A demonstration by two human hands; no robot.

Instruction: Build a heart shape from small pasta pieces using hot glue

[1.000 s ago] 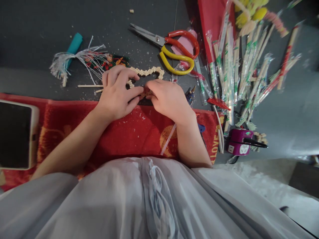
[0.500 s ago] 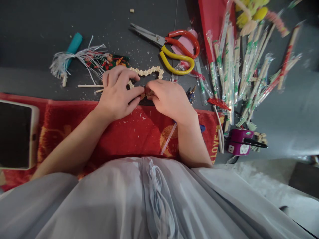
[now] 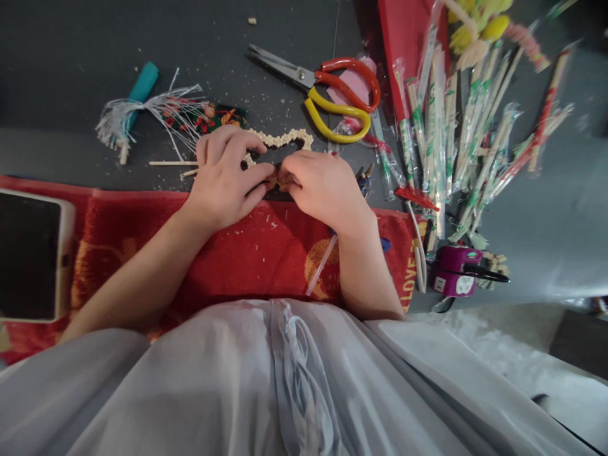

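My left hand (image 3: 228, 174) and my right hand (image 3: 323, 183) meet above the near edge of the dark table. Between their pinched fingertips is a small brownish piece (image 3: 278, 181), mostly hidden by the fingers. A cream beaded strand (image 3: 285, 137) curves behind both hands. Thin wooden sticks (image 3: 171, 163) lie left of my left hand, close to white string bundles (image 3: 166, 104) and a dark floral cloth (image 3: 223, 116). Scissors (image 3: 311, 79) with red and yellow handles rest open beyond my right hand.
A red towel (image 3: 266, 253) runs under my forearms, with a tablet (image 3: 31, 256) at its left end. Wrapped sticks (image 3: 441, 126), a red sheet (image 3: 403, 38) and a purple device (image 3: 456, 271) lie to the right. A teal roll (image 3: 142, 82) is at upper left.
My right hand has shifted and turned slightly at the fingertips. My left hand has hardly moved.
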